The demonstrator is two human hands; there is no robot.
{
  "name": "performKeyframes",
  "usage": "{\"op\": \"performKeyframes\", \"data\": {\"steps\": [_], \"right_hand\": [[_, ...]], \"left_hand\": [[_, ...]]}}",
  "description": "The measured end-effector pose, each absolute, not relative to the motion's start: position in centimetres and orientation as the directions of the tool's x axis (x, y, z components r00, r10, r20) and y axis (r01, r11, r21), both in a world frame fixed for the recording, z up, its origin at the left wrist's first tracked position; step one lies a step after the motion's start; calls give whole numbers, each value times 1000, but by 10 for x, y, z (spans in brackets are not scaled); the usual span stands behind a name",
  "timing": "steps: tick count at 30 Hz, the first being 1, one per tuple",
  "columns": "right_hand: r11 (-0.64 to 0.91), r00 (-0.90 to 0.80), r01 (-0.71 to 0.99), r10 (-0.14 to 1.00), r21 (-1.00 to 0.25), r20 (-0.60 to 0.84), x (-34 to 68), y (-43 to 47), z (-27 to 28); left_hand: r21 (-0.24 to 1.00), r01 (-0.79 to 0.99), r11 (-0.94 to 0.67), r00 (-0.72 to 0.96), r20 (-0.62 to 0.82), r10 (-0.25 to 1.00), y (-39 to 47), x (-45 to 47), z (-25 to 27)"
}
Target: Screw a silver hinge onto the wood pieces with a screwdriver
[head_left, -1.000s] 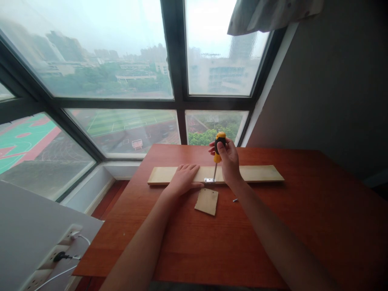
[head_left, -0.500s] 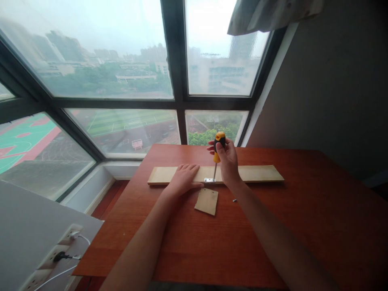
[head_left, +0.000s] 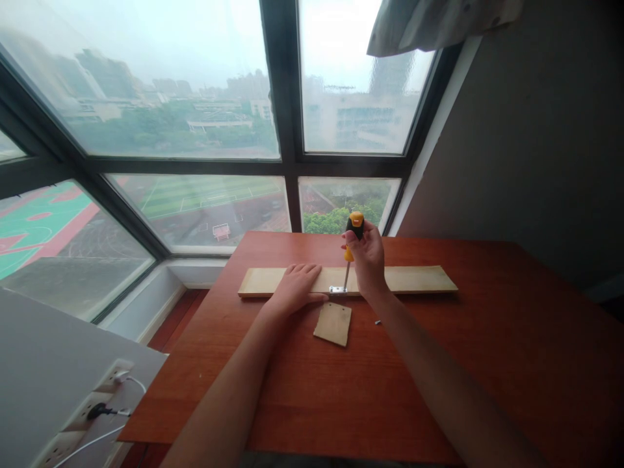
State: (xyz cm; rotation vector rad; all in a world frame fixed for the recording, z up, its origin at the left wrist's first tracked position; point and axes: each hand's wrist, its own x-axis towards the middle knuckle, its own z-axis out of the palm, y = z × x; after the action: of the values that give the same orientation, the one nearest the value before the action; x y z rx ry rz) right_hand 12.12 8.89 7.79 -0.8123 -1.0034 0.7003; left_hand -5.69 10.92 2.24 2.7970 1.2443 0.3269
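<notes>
My right hand [head_left: 369,260] is closed round the yellow-and-black handle of a screwdriver [head_left: 355,229]. Its shaft slants down to a small silver metal hinge [head_left: 338,290] at the front edge of a long pale wooden board [head_left: 414,279]. The tip meets the right part of the hinge; any screw under it is too small to make out. My left hand [head_left: 296,286] lies flat on the board, left of the hinge, fingers stretched over the top and thumb along the front edge. Just in front rests a small square wooden piece [head_left: 333,325] with two dark holes near its far edge.
A tiny metal piece [head_left: 377,322], perhaps a screw, lies on the reddish-brown table [head_left: 302,403] beside my right forearm. Large windows [head_left: 195,97] stand behind the table. At lower left, plugs and cables occupy a wall socket strip [head_left: 80,416].
My right hand has turned slightly on the screwdriver handle, its fingers now curled closer around it. The handle has shifted a little right. The left hand, board and hinge stay put.
</notes>
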Motion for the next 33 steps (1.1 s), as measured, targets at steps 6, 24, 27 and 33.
{"op": "performKeyframes", "data": {"steps": [6, 24, 27, 33], "right_hand": [[554, 432, -184, 787, -812, 439, 121, 92, 77], [609, 398, -194, 766, -770, 505, 123, 89, 77], [610, 385, -197, 768, -768, 511, 123, 89, 77], [599, 464, 14, 705, -801, 536, 123, 88, 77]], "left_hand": [[132, 718, -683, 661, 176, 729, 109, -57, 22], [126, 721, -682, 660, 176, 730, 109, -57, 22], [129, 720, -682, 660, 175, 731, 109, -57, 23], [131, 724, -678, 657, 171, 734, 110, -57, 23]]}}
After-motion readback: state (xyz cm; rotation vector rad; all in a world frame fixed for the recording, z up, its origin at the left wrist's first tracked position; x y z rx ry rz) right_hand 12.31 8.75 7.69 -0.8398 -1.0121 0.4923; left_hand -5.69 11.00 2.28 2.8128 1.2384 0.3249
